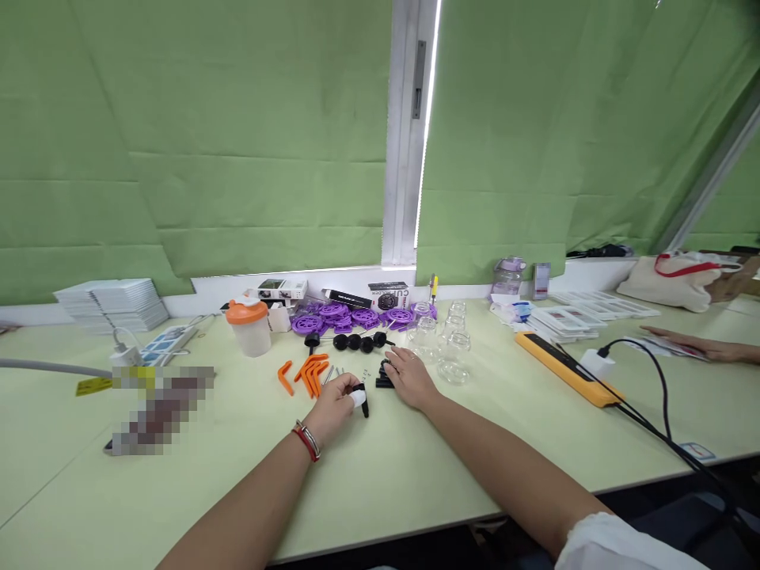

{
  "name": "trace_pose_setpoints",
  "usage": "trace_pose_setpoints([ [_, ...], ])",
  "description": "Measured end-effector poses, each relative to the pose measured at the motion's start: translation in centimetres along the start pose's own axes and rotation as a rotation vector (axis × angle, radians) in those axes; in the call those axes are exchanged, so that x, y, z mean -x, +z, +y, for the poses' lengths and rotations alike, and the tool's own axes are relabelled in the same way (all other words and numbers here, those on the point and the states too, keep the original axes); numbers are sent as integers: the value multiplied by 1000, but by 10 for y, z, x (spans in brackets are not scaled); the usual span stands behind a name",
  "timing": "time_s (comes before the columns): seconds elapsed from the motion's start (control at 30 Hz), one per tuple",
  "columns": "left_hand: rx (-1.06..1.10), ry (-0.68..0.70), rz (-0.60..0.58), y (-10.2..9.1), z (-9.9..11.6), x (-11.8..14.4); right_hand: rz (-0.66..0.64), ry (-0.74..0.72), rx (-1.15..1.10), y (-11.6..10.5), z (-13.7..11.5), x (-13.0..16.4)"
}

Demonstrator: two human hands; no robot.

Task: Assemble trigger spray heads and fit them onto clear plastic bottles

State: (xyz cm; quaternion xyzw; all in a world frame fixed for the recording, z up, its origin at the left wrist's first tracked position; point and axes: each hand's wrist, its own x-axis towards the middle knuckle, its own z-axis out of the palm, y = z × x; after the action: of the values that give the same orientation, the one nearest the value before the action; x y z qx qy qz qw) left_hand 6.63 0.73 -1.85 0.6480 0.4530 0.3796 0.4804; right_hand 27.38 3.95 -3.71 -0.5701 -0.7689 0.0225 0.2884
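Left hand (337, 402) pinches a small black-and-white part (359, 398), while the right hand (408, 378), just beyond, apparently rests open-fingered on black pieces (384, 378).

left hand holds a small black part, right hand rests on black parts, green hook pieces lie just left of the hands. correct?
Not quite: the hook pieces are orange, not green, as the head view shows. The rest stands: the left hand holds a small black part, and the right hand rests on black parts.
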Motion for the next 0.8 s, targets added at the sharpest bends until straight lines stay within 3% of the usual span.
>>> trace_pose_setpoints([
  [0.43,-13,20,-22,-6,-2,-2,-256,0,77,5,-1,-11],
  [0.8,-50,39,-33,-7,-4,-2,-348,-160,15,-2,-2,0],
])
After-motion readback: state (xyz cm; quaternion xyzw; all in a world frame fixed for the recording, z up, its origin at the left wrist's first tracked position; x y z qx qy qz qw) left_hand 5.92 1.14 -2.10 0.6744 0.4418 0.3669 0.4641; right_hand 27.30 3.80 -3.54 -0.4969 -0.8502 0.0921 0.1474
